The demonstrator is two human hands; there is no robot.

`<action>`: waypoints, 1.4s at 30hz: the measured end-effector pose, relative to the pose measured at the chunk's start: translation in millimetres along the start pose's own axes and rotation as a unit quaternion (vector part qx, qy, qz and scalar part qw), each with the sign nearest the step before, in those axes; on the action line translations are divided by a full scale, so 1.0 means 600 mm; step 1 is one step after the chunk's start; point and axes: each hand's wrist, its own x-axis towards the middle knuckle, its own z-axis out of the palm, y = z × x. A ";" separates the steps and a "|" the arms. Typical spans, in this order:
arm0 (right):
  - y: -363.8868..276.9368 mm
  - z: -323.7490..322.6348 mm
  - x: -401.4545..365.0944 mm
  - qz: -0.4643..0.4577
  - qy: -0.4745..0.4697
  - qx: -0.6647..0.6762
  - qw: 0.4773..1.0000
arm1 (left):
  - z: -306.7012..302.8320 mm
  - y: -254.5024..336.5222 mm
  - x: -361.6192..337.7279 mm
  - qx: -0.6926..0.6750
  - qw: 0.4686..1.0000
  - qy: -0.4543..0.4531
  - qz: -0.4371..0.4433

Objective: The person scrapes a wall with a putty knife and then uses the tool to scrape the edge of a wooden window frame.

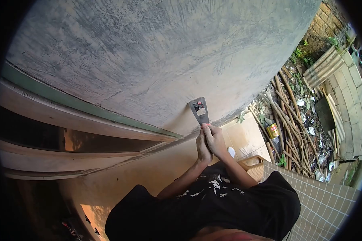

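In front of my body, both hands are brought together around the lower end of a putty knife. Its dark, wide blade points up at the grey, streaky plastered wall, with the blade edge close to the surface. Red and pale patches show on the blade. My right hand is closed about the handle, thumb toward the blade. Pressed against it from the other side, my left hand is closed too. The handle itself is hidden by the fingers.
Left of me runs a window frame with a green edge. By my right arm stands a tan woven basket on the tiled floor. Wooden sticks and litter lie beyond a low tiled ledge.
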 end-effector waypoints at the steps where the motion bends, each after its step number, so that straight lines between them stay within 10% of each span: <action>1: -0.004 -0.004 0.002 0.024 -0.019 -0.011 0.999 | 0.000 0.003 0.000 0.005 1.000 -0.015 0.014; 5: -0.033 -0.010 0.004 0.017 -0.027 -0.021 0.999 | 0.006 0.005 0.001 0.023 0.995 -0.078 0.066; 9: 0.008 -0.005 -0.008 0.039 -0.043 -0.040 0.998 | -0.265 -0.266 0.182 -0.187 0.980 0.062 -0.012; 12: 0.010 -0.008 -0.003 0.044 -0.037 -0.013 0.998 | -0.004 0.001 -0.005 0.000 1.000 -0.023 -0.007; 23: 0.015 -0.002 0.006 -0.001 -0.036 0.020 0.999 | 0.042 0.047 0.000 0.122 0.991 0.019 0.056; 26: -0.079 0.017 0.022 -0.107 -0.048 -0.098 0.988 | 0.015 0.075 0.021 0.011 0.986 -0.154 0.066; 28: -0.116 0.049 0.027 -0.113 -0.046 0.041 0.992 | 0.022 0.111 0.030 -0.016 0.994 -0.095 0.059; 38: -0.014 0.102 -0.065 -0.056 -0.202 0.049 0.977 | -0.193 0.061 -0.051 0.055 0.989 -0.131 0.037; 40: -0.043 0.112 -0.059 0.198 -0.235 0.175 0.935 | -0.185 0.071 -0.060 0.080 0.985 -0.154 0.004; 42: -0.029 0.129 -0.053 0.193 -0.218 0.176 0.940 | -0.160 0.069 -0.066 -0.034 0.992 -0.106 0.067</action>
